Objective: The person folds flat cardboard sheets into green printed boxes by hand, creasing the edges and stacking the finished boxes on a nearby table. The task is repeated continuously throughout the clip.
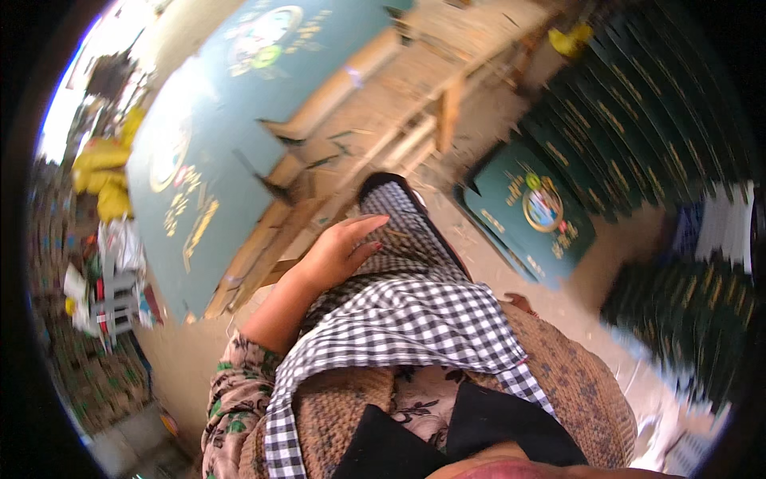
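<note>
My left hand point(345, 246) hangs in front of the black-and-white checked apron point(391, 315), with its fingers stretched out and nothing in them. It is nearest to the wooden table frame point(263, 255), whose top carries large blue-green printed sheets point(199, 152) with notched edges. Only a small part of my right hand point(520, 303) shows past the side of the knitted brown garment, low on the right. The garment hides the rest, so what it touches or holds is not visible.
A dark green printed panel point(531, 207) lies on the floor to the right. Long rows of dark green panels point(630, 112) stand behind it, and another stack point(686, 319) sits nearer. Yellow bags point(104, 176) and a grey plastic stool point(116, 307) are at the left. Scraps litter the floor.
</note>
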`<state>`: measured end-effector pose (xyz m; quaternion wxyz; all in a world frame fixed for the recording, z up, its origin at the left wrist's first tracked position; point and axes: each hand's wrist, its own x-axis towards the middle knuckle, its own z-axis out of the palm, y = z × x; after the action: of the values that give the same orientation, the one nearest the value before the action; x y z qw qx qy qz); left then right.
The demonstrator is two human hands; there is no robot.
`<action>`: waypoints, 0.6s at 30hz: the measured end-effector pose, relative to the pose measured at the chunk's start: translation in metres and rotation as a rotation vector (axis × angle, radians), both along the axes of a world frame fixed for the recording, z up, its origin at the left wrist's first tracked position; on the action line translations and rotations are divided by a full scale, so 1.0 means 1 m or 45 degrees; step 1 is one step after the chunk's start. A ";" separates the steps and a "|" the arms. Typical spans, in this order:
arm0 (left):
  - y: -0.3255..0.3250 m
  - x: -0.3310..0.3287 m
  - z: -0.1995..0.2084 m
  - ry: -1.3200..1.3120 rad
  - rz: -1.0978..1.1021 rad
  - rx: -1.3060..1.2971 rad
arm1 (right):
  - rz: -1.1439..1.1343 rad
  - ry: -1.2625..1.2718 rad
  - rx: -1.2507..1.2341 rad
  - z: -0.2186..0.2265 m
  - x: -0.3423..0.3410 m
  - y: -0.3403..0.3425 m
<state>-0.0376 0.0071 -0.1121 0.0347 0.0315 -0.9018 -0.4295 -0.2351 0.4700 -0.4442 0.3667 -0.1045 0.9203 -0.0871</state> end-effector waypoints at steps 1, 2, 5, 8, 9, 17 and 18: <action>-0.001 0.018 0.021 0.121 0.187 -0.047 | 0.041 0.120 -0.125 0.015 -0.022 -0.020; -0.008 0.037 0.037 0.241 0.367 -0.097 | 0.074 0.269 -0.325 0.030 -0.052 -0.047; -0.042 0.107 0.062 0.397 1.208 -0.435 | 0.139 0.652 -1.072 0.164 -0.128 -0.167; -0.102 0.214 0.033 0.125 1.707 -1.117 | 0.302 0.733 -1.489 0.287 -0.170 -0.279; -0.104 0.245 0.019 -0.234 1.865 -1.285 | 0.328 0.912 -1.565 0.318 -0.174 -0.315; -0.066 0.276 0.061 0.006 1.962 -0.370 | 0.173 1.123 -1.121 0.416 -0.308 -0.490; -0.069 0.277 0.067 0.056 1.969 -0.314 | 0.311 1.020 -1.095 0.425 -0.325 -0.495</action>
<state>0.2390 -0.0623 -0.0455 0.3452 0.6382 -0.6640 -0.1806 -0.5603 -0.0250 -0.0190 -0.0766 -0.3732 0.8504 -0.3628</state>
